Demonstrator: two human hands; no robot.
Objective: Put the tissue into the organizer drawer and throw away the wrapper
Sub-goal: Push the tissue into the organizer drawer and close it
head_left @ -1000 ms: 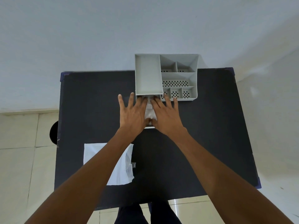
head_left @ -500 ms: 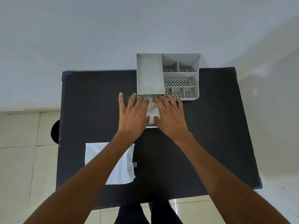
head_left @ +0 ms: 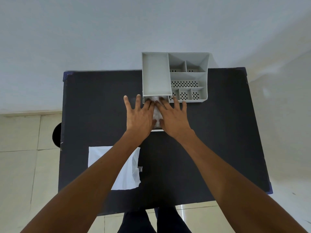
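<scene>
Organizer (head_left: 175, 76) sat at the far edge of the black table (head_left: 210, 140); all places below are relative to it. Its top compartments held nothing I could see: one long tray on the left, perforated cells on the right. The drawer (head_left: 157, 130) was pulled out from under the long tray toward you, and white tissue (head_left: 156, 113) lay in it, visible only in the gap between your hands.

Your left hand (head_left: 138, 117) and right hand (head_left: 174, 119) were both flat, fingers spread and extended, palms down over the drawer and pressing on the tissue, not gripping anything. Fingertips of both reached the organizer's near edge.

The wrapper (head_left: 129, 169) lay flat on the table well toward you and left of the organizer, partly under your left forearm, untouched.

Versus a second ago: your hands had slid closer to the organizer, fingertips now at the drawer mouth, less tissue showing between them. The wrapper hadn't moved.
</scene>
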